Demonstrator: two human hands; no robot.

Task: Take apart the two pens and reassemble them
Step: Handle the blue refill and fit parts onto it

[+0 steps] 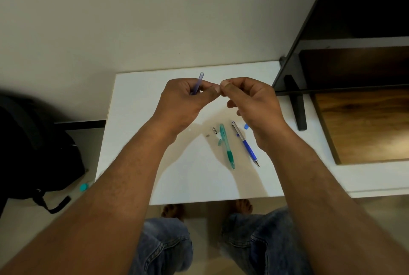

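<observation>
Left hand (183, 97): grips purple pen tube (198, 81), seemingly raised for fitting. Right hand (250, 102): fingertips pinched beside left thumb, contents not discernible. Green pen (228, 146), blue pen (245, 144), small parts (214, 130): counter (137, 120) below right hand, presumably kept within reach.

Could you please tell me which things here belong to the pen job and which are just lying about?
Job: translucent purple plastic tube in the left hand; right hand beside it; green plastic pen; blue-and-silver pen; small silver metal sleeve; small green plastic bits.
Lying about: black fabric backpack; teal round cap on the floor; dark shelf unit.
</observation>
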